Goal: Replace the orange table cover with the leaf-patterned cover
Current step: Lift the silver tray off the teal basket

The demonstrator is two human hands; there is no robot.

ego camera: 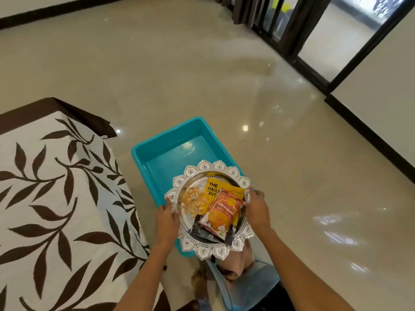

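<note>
Leaf-patterned cover (56,198) spread flat over tabletop at left, white with dark brown leaves, brown border at far edge, corner hanging down at far right. No orange cover in view.

Just right of cover, on floor: teal plastic tub (170,149), open, inside bare where visible. Above tub's near end, ornate silver tray (202,250) with scalloped rim, held level by both hands. Left hand (167,217) gripping tray's left rim, fingers curled over edge. Right hand (256,209) gripping right rim, thumb on top near packets. On tray: yellow snack packet (212,190) marked "THE DAILY", orange packet (221,213) lying partly over it, dark packet (203,232) beneath at near side, loose pale nuts (193,202) at left of yellow packet.

Glossy beige tiled floor (202,75) all round. Dark-framed glass doors (325,37) at top right, dark curtain (242,7) beside. Blue fabric (253,286) and foot at bottom centre, below tray.
</note>
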